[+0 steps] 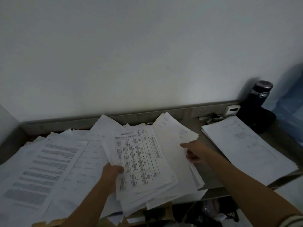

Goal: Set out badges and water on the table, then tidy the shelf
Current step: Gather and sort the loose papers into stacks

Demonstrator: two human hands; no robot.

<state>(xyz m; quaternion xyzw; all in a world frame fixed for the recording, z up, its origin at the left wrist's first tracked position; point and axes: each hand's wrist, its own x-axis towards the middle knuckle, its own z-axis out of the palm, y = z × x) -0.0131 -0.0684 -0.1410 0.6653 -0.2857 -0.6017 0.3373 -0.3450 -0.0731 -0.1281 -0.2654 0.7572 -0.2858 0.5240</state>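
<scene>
Now my left hand [111,173] grips the near edge of a thick stack of white printed sheets [141,163], thumb on top. My right hand [194,152] pinches that stack's right side. Loose papers [49,169] spread left across the grey wooden shelf [205,128]; a dark flask [260,94] stands far right.

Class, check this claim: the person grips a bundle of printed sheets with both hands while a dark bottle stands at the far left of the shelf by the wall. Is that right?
One detail is wrong. The head view shows the dark bottle at the far right of the shelf, not the left. The rest holds: the left hand and right hand grip the bundle of printed sheets.
</scene>
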